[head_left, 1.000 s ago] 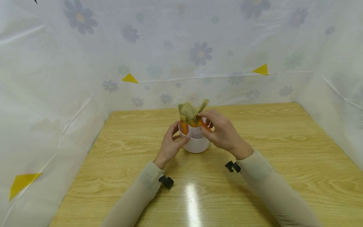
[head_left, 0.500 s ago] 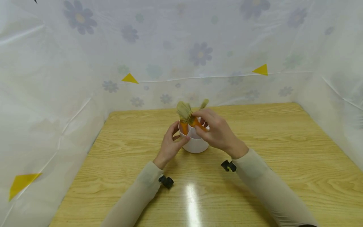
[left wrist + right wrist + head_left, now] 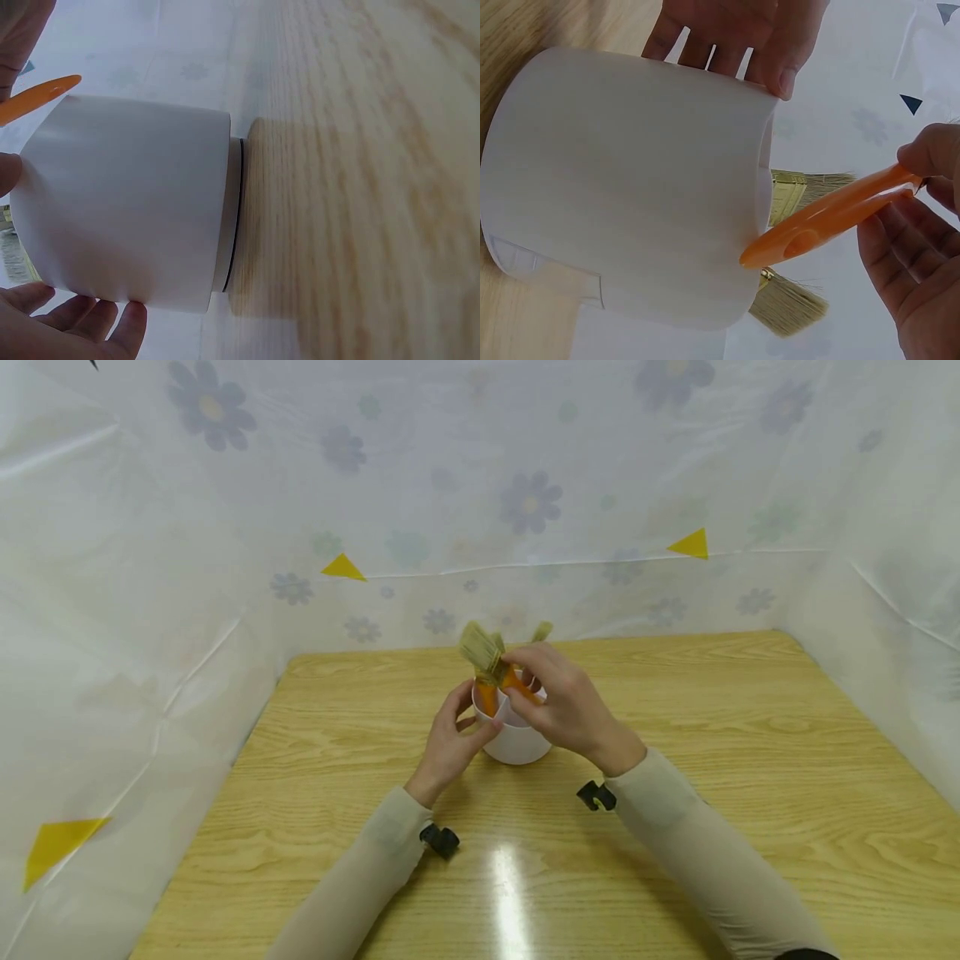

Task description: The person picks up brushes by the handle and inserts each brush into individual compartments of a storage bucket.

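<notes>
A white round holder (image 3: 517,747) with inner dividers stands upright on the table. My left hand (image 3: 447,747) grips its left side, fingers round the wall and thumb near the front rim. Above it, my right hand (image 3: 573,706) pinches a paintbrush (image 3: 817,225) near its ferrule, bristles up and tilted left. In the right wrist view the tip of its orange handle is close to the rim; whether it touches, I cannot tell. A second paintbrush (image 3: 487,697) stands in the left compartment, partly hidden behind the held one. Bristles of another paintbrush (image 3: 542,631) rise at the back right.
The wood-grained table (image 3: 337,710) extends around the holder on all sides. Behind it hangs a pale flowered sheet (image 3: 465,460), with plain whitish sheeting (image 3: 97,652) at the left. Yellow triangles (image 3: 690,544) are stuck to the sheeting.
My right hand has shifted a little left with the paintbrush, whose bristles now lean further left over the left compartment. The left hand and the holder stay where they were.
</notes>
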`<act>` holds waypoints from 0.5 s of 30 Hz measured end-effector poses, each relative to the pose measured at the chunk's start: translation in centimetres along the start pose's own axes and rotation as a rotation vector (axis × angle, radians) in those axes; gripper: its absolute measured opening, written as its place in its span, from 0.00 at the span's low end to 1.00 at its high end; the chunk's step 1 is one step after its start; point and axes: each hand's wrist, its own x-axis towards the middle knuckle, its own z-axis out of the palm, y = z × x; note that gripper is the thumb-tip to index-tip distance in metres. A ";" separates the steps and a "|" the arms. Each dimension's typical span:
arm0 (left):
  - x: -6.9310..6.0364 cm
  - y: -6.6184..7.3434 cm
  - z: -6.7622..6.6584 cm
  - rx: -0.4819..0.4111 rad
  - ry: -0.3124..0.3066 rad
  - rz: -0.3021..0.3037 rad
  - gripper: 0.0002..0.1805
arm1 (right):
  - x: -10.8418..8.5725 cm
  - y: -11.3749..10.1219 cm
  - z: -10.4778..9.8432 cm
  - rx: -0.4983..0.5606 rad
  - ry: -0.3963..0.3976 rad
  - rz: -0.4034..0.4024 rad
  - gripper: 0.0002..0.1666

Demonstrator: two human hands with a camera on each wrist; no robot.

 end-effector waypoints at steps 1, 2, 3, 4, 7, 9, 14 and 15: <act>0.0 0.1 0.0 0.000 0.000 0.000 0.38 | 0.0 0.0 0.0 0.000 0.002 0.001 0.23; -0.1 0.2 0.0 0.003 0.001 0.001 0.38 | 0.0 0.0 0.1 -0.001 0.002 0.004 0.23; 0.0 0.2 0.0 0.004 0.001 0.003 0.38 | 0.0 0.1 0.1 0.000 0.002 0.007 0.23; 0.0 0.1 0.0 0.003 0.001 0.003 0.38 | 0.0 0.1 0.1 0.000 0.001 0.010 0.24; 0.1 -0.4 0.0 0.001 -0.002 0.007 0.39 | -0.1 0.2 0.2 0.000 0.010 0.008 0.25; 0.4 -1.3 0.0 -0.003 0.004 0.011 0.39 | 0.0 0.2 0.3 -0.005 0.015 0.004 0.25; 0.8 -3.3 0.1 -0.004 0.030 0.018 0.40 | 0.2 0.2 0.4 -0.011 0.027 -0.004 0.24; 0.8 -3.4 0.2 -0.001 0.034 0.019 0.39 | 0.2 0.2 0.5 -0.010 0.030 -0.006 0.24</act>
